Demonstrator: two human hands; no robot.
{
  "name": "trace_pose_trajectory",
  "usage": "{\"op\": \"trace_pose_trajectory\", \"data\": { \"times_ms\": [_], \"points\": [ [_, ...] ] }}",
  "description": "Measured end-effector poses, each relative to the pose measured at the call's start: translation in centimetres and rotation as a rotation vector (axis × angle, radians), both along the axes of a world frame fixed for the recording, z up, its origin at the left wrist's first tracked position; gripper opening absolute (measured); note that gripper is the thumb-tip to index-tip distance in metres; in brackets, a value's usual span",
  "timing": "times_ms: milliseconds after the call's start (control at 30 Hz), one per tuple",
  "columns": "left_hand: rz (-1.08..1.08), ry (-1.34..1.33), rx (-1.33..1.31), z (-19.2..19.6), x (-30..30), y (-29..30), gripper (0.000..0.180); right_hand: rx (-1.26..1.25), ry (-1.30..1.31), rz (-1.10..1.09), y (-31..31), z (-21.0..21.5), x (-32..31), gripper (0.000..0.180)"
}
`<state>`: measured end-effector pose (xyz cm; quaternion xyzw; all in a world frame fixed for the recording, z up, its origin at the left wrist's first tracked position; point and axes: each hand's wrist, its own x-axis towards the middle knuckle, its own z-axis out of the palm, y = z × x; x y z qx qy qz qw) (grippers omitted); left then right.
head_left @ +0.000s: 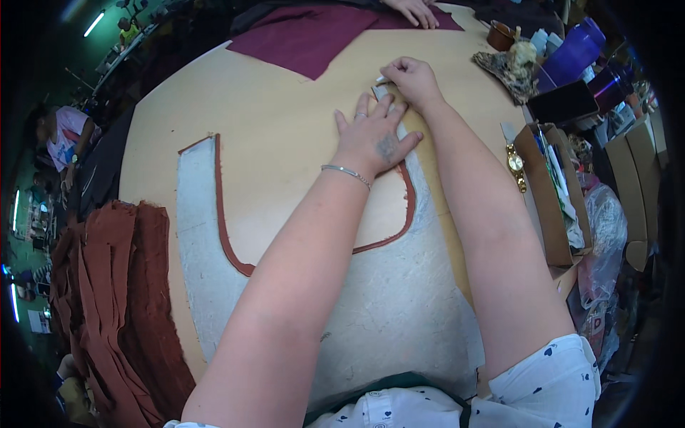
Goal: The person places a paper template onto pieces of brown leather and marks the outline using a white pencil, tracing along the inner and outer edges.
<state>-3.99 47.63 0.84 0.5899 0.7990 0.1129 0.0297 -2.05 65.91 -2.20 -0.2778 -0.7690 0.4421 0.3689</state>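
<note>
A pale grey garment-shaped pattern piece (399, 314) lies on the table, its curved inner edge lined with a rust-brown fabric strip (220, 192). My left hand (374, 139) is open, pressing palm down with spread fingers on the top of the pattern's right arm. Just beyond it, my right hand (415, 82) is closed in a pinch at the upper tip of that arm. A small whitish bit shows at its fingertips, too small to name. My left forearm hides part of the curve and strip.
Stacked rust-brown fabric pieces (114, 285) hang over the table's left side. Maroon cloth (307, 39) lies at the far side, beside another person's hand (414, 11). At right are a gold watch (515, 167), cardboard box (528, 153), dark phone (564, 105) and purple bottle (574, 50).
</note>
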Motion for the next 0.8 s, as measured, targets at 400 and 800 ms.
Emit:
{"op": "trace_pose_trajectory", "data": {
  "times_ms": [400,800],
  "points": [
    [0.026,0.031,-0.022,0.4,0.2,0.0,0.071,-0.065,-0.149,0.063,-1.5,1.8,0.0,0.021],
    [0.02,0.029,0.004,0.3,0.2,-0.1,0.075,0.031,-0.274,0.006,-0.6,2.0,0.2,0.022]
  ]
}}
